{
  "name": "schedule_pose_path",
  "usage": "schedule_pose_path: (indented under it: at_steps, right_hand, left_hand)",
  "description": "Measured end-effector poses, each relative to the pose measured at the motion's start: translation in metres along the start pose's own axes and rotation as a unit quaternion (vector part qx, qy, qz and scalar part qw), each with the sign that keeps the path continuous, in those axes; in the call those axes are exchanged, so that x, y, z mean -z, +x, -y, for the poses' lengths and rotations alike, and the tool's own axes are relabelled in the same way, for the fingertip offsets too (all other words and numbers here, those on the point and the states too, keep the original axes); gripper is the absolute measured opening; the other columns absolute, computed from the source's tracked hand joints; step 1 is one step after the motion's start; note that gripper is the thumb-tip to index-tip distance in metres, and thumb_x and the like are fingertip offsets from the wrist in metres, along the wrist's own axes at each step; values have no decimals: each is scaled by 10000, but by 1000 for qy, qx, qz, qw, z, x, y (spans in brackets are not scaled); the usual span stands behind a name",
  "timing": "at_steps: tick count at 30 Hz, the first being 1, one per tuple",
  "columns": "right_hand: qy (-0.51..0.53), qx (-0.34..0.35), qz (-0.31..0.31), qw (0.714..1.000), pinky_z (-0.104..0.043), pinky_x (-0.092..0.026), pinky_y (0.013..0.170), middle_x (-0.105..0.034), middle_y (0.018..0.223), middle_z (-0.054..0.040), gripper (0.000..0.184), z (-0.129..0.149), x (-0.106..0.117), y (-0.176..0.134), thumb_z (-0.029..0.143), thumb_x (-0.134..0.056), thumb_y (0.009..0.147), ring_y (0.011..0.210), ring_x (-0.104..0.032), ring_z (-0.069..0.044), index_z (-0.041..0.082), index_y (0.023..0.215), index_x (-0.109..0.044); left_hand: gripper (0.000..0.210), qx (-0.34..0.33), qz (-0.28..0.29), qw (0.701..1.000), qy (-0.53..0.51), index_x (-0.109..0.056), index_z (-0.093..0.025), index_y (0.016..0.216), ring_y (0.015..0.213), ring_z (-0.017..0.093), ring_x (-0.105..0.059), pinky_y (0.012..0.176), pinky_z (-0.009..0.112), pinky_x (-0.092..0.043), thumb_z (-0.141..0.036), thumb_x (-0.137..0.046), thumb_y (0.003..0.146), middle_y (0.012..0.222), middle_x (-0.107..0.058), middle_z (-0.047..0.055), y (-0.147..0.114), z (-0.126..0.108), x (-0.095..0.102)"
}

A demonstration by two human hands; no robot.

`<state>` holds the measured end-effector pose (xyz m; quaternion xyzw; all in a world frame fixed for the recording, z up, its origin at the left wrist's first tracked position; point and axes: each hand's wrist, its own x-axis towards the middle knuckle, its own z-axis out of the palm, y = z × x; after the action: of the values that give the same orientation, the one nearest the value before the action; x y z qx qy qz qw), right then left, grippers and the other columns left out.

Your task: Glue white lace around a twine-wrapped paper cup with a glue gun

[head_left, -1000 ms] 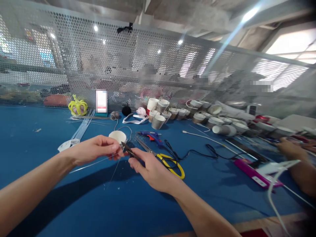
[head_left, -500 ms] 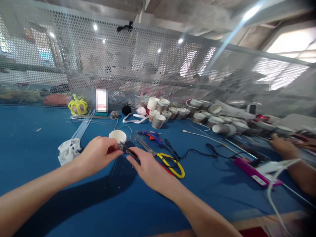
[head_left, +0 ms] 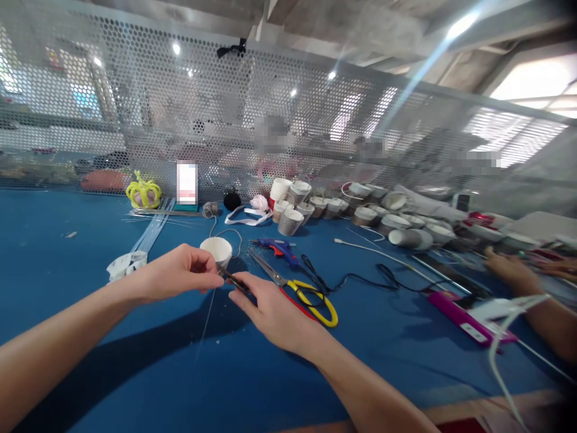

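A small cup [head_left: 216, 250] with a white inside and grey cord around its side stands just beyond my hands. My left hand [head_left: 192, 267] is closed in a pinch at the cup's near side; what lies between the fingertips is hidden. A thin clear strand [head_left: 207, 319] trails down from there to the table. In my right hand [head_left: 273, 307] is a dark slim tool [head_left: 238, 281], its tip close to my left fingertips; its exact kind is unclear. Grey cord [head_left: 238, 240] runs from the cup back to a small grey ball of cord [head_left: 210, 209].
Scissors [head_left: 313, 300] with yellow and red handles and a blue glue gun [head_left: 280, 249] lie right of the cup. Several cord-wrapped cups [head_left: 291, 222] stand behind. A purple power strip [head_left: 460, 319] and a co-worker's hand [head_left: 511, 270] are at right.
The dark tool's tip has dropped from the cup's rim to beside my left fingertips. My left hand has shifted slightly. The co-worker's hand has moved a little left.
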<state>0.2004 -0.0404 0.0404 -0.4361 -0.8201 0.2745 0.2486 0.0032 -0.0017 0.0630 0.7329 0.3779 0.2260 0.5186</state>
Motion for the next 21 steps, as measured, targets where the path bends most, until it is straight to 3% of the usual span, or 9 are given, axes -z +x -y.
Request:
schedule_pose_path:
  at_steps: [3, 7, 10, 13, 15, 17, 18, 20, 21]
  right_hand:
    - [18, 5, 1, 1000, -319, -442, 767, -623, 1008, -80, 280, 5, 4, 0, 304, -412, 899, 892, -571, -185, 163, 1109, -532]
    - [35, 20, 3, 999, -294, -442, 720, -619, 849, -52, 224, 6, 7, -1, 291, -401, 902, 836, -566, -170, 159, 995, -557]
    - [37, 32, 3, 999, -282, -439, 704, -590, 743, -23, 184, 7, 8, -2, 276, -411, 898, 794, -563, -160, 169, 906, -560]
    - [27, 32, 9, 999, -284, -440, 706, -584, 719, -19, 197, 8, 8, -2, 269, -406, 900, 785, -566, -163, 165, 953, -565]
    - [8, 19, 3, 1000, -299, -442, 726, -612, 798, -43, 218, 8, 7, -2, 270, -408, 900, 811, -573, -172, 159, 1008, -562]
    - [-24, -2, -14, 1000, -326, -440, 754, -629, 910, -77, 235, 5, 4, 0, 280, -421, 896, 849, -579, -192, 151, 1038, -556]
    - [-41, -11, -21, 999, -341, -438, 767, -631, 954, -92, 240, 3, 2, 0, 284, -426, 894, 869, -581, -204, 145, 1042, -554]
    - [-68, -25, -32, 997, -364, -435, 784, -630, 997, -114, 242, -1, -2, 2, 287, -434, 889, 900, -582, -225, 136, 1036, -553]
    - [-73, -26, -35, 996, -369, -433, 789, -630, 1003, -118, 238, -2, -3, 2, 284, -436, 888, 908, -583, -230, 133, 1030, -553]
  left_hand:
    - [250, -15, 86, 987, -134, -641, -147, 790, 648, 115, -498, 642, 246, -378, -386, -566, 779, 724, -613, 13, 1, 6, 7]
    - [297, -5, 159, 939, -303, -638, -139, 792, 660, 124, -534, 632, 252, -381, -429, -643, 729, 777, -648, 55, 7, 20, -1]
    - [367, -8, 152, 932, -329, -615, -140, 729, 595, 119, -505, 581, 242, -352, -498, -670, 669, 633, -605, 22, 9, 25, -12]
    - [391, -26, 123, 937, -324, -541, -145, 602, 540, 99, -439, 561, 232, -318, -508, -679, 647, 526, -514, -26, 8, 22, -16]
    - [355, -38, 87, 960, -264, -505, -152, 581, 518, 89, -397, 554, 227, -296, -454, -654, 695, 515, -489, -41, 6, 16, -16]
    - [288, -46, 12, 997, -64, -491, -162, 590, 508, 94, -373, 536, 231, -275, -375, -583, 760, 523, -482, -41, 2, 7, -16]
    - [254, -46, -44, 996, 67, -493, -164, 583, 518, 105, -379, 531, 238, -267, -325, -564, 766, 538, -484, -32, 0, 2, -16]
    - [202, -62, -158, 949, 267, -507, -165, 568, 560, 130, -393, 566, 259, -274, -247, -551, 748, 559, -488, -14, -3, -5, -18]
    - [193, -67, -185, 928, 315, -516, -165, 565, 569, 137, -397, 581, 267, -282, -231, -543, 746, 561, -488, -9, -4, -7, -18]
